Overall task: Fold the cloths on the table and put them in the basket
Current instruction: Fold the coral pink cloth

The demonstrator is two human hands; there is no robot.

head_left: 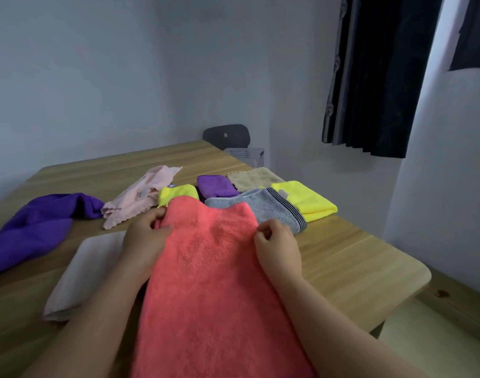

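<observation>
- The left hand and the right hand each pinch a side edge of the coral towel, which drapes over the table's near edge.
- The basket sits just beyond the far right corner.
- Bare wood lies along the right edge.

Forearms, left grip and right grip are bare.

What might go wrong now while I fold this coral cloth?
The left hand and right hand hold the coral cloth close to the grey towel and small yellow cloth; folding forward may drag them. The big yellow cloth lies at the table edge; a nudge might tip it off. The basket sits past these cloths; reaching over may muss them.
</observation>
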